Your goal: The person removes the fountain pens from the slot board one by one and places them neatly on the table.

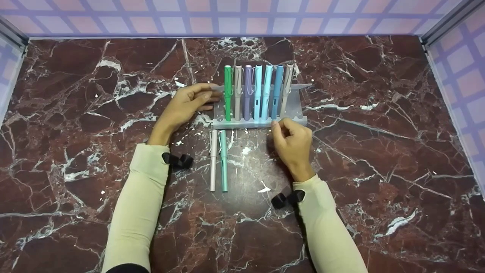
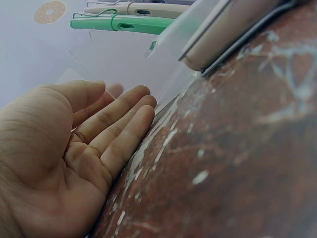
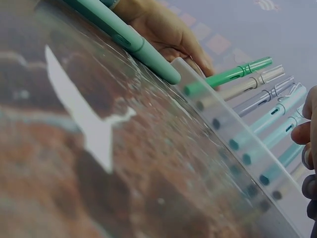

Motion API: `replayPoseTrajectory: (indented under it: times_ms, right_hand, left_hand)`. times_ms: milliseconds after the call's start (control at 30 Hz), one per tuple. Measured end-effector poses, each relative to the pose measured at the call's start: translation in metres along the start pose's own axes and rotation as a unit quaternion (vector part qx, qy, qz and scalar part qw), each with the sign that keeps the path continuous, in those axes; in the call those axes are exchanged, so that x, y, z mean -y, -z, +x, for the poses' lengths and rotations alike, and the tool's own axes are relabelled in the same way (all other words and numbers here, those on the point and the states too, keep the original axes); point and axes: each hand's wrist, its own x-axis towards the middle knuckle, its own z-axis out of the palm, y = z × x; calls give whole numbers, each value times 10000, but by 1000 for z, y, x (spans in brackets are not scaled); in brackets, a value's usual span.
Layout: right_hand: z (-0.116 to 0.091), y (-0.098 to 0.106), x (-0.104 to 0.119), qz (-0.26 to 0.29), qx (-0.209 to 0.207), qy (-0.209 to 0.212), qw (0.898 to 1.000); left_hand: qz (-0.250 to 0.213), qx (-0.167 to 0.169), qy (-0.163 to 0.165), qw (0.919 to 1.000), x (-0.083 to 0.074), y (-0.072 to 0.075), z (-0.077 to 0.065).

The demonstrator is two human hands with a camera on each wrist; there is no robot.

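Fingers of the left hand (image 1: 185, 104) are extended and slightly spread at the left end of a clear plastic rack (image 1: 294, 108), upper centre of the frame; those of the right hand (image 1: 293, 142) are curled into a loose fist by its front right edge, and whether they touch that edge I cannot tell. Seven capped pens lean in the rack, caps toward the top of the frame: from left, a green pen (image 1: 228, 93), a beige pen (image 1: 238, 94), a purple pen (image 1: 247, 94), two light blue pens (image 1: 258, 93), a darker blue pen (image 1: 277, 93) and a grey pen (image 1: 287, 89). Any lettering on them is too small to read. Just below the rack's front left edge, a pale pink pen (image 1: 213, 161) and a mint pen (image 1: 223, 161) lie side by side, slightly apart. Marbled surface (image 1: 379, 132) stretches wide to left and right of the rack, with a narrower strip behind it, up to a checked wall (image 1: 242, 22) along the top of the frame.
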Motion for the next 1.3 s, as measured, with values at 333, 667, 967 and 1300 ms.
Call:
replayPoseTrajectory:
  times_ms: [333, 667, 967, 1300]
  right_hand:
    - [3, 2, -5, -2, -359, -80, 9993]
    - [8, 5, -8, -206, -716, -221, 9970]
    - [11, 5, -12, -136, -881, -423, 9951]
    - [13, 7, -12, -393, -697, -652, 9947]
  left_hand:
    - [-17, 5, -2, 10000, -1, 0, 0]
    - [3, -2, 18, 10000, 0, -1, 0]
    - [74, -44, -35, 10000, 0, 0, 0]
    - [20, -58, 40, 10000, 0, -1, 1]
